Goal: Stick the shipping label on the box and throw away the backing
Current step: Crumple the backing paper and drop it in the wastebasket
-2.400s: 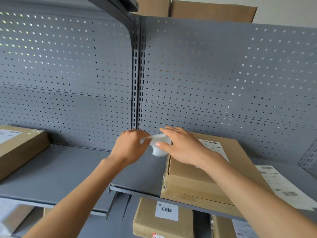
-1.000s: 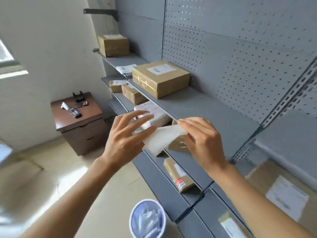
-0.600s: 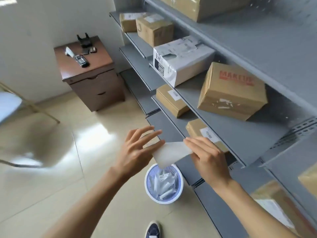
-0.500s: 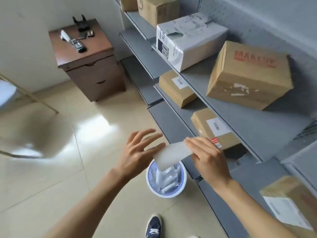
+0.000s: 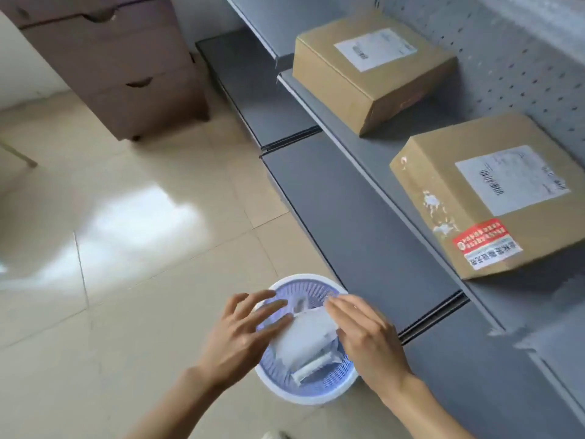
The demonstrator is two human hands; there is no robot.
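Observation:
Directly above a round white-and-lilac waste basket (image 5: 316, 397) on the floor, I hold the white backing sheet (image 5: 304, 339) between both hands. My right hand (image 5: 364, 339) grips the sheet's upper right corner with its fingertips. My left hand (image 5: 240, 334) has its fingers spread and rests against the sheet's left edge. More rolled white backing scraps (image 5: 311, 367) lie in the basket under it. Two brown cardboard boxes stand on the grey shelf to the right, the near box (image 5: 443, 198) with a white shipping label (image 5: 509, 179), the far box (image 5: 364, 90) labelled too.
Grey metal shelving (image 5: 348, 217) runs along the right, with a perforated back panel (image 5: 512, 58). A dark brown drawer cabinet (image 5: 120, 68) stands at the upper left on the beige tiled floor (image 5: 126, 248). A shoe tip (image 5: 272, 435) shows at the bottom edge.
I have turned from the upper shelf down to the floor. Both hands have lowered the backing sheet to just over the basket, and the view has closed in on it.

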